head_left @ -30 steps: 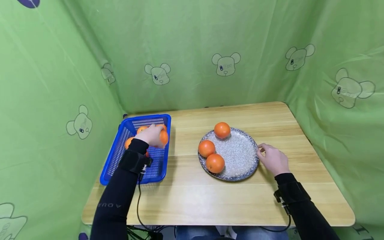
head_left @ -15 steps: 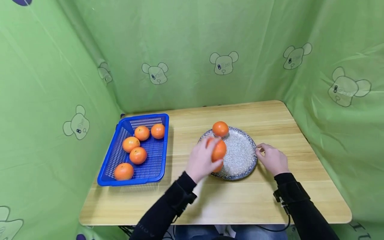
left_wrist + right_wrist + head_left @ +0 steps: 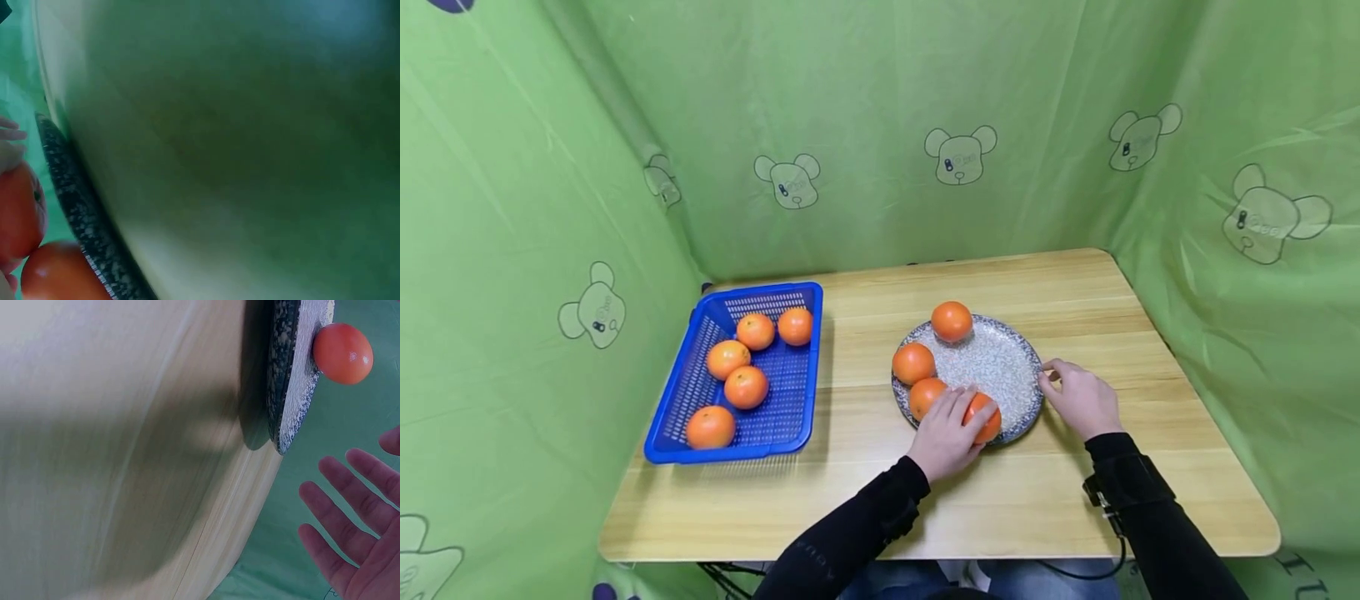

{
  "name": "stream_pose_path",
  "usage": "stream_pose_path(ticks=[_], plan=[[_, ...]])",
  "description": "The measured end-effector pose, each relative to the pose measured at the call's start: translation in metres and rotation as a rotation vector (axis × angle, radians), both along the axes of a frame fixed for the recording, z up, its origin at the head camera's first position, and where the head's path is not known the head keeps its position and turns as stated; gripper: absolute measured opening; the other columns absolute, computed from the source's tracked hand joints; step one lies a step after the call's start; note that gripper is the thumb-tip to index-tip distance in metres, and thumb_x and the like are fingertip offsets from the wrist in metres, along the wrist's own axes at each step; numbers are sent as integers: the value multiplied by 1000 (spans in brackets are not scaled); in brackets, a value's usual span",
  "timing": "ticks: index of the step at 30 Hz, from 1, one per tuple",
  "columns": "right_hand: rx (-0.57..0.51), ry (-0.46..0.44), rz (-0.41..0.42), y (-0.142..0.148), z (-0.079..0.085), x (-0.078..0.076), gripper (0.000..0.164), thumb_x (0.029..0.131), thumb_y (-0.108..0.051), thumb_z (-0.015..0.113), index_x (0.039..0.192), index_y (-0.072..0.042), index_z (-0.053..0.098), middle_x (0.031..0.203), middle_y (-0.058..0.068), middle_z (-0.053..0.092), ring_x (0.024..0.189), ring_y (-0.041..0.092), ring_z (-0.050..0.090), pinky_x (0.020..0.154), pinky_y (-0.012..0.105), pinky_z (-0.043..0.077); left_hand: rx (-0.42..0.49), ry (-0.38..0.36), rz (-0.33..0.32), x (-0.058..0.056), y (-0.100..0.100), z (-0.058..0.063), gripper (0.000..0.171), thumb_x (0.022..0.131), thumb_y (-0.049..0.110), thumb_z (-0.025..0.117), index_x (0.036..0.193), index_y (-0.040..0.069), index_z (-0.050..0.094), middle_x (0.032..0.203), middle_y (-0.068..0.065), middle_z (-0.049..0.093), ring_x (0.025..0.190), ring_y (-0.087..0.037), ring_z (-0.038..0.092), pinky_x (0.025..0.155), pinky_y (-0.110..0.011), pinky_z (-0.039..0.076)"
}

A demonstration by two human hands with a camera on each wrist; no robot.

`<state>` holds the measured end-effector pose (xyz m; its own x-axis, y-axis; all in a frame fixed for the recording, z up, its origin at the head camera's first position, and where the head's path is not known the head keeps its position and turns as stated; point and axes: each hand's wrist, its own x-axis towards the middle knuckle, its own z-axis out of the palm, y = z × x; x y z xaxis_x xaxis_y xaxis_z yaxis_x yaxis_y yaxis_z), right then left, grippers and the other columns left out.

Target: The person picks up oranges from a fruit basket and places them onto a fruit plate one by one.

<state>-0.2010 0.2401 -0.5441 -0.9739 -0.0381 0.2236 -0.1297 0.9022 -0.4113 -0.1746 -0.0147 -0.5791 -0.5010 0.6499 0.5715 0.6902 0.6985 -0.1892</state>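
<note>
My left hand (image 3: 946, 439) holds an orange (image 3: 985, 418) at the near edge of the speckled round plate (image 3: 1000, 367), fingers curled over its top and side. Three more oranges sit along the plate's left and far side: one at the back (image 3: 951, 322), one at the left (image 3: 913, 363), one (image 3: 926, 397) partly behind the left fingers. In the left wrist view the held orange (image 3: 19, 212) shows at the lower left, beside the plate's dark rim (image 3: 84, 212). My right hand (image 3: 1081, 402) is by the plate's right rim; its fingers (image 3: 350, 531) look loosely extended in the right wrist view.
A blue perforated basket (image 3: 808, 392) stands on the left of the wooden table (image 3: 1037, 508), with several oranges (image 3: 747, 387) in it. Green cloth (image 3: 865, 100) walls rise behind and on both sides. A cable (image 3: 1086, 575) hangs from the right wrist.
My left hand has carried an orange from the basket rightward, over the plate's left side, and down to its near edge. My right hand has stayed beside the rim.
</note>
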Motion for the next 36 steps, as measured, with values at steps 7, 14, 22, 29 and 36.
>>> stream_pose_path(ticks=[7,14,22,29,36], plan=[[-2,13,18,-2,1,-2,28,94,-28,54,110,-10,69,94,10,73,62,21,62,46,30,41,-130,-49,126,-7,0,-2,75,75,56,72,136,19,49,132,-13,55,123,-26,54,112,-40,36],[-6,12,11,-2,5,-3,28,94,-28,54,110,-9,69,94,10,73,61,22,62,44,30,40,-261,-237,218,-6,-1,18,81,83,65,59,147,22,37,144,-13,46,134,-27,44,116,-41,28],[-1,11,10,-1,4,-2,28,94,-27,54,110,-9,69,95,11,73,64,24,64,45,30,41,-458,-626,273,-14,-9,90,76,90,62,51,153,28,27,156,-10,32,143,-29,32,119,-46,20],[-8,3,5,3,3,4,27,95,-27,56,110,-8,68,95,12,72,67,25,65,47,31,42,-333,-781,167,-57,-54,162,49,93,38,59,135,13,54,124,-8,66,115,-23,62,101,-42,46],[-4,8,6,3,6,6,31,96,-30,53,111,-8,68,95,12,72,69,29,66,47,32,43,-194,-757,420,-114,-158,167,43,91,27,59,131,10,58,125,-12,65,111,-31,63,88,-48,52]])
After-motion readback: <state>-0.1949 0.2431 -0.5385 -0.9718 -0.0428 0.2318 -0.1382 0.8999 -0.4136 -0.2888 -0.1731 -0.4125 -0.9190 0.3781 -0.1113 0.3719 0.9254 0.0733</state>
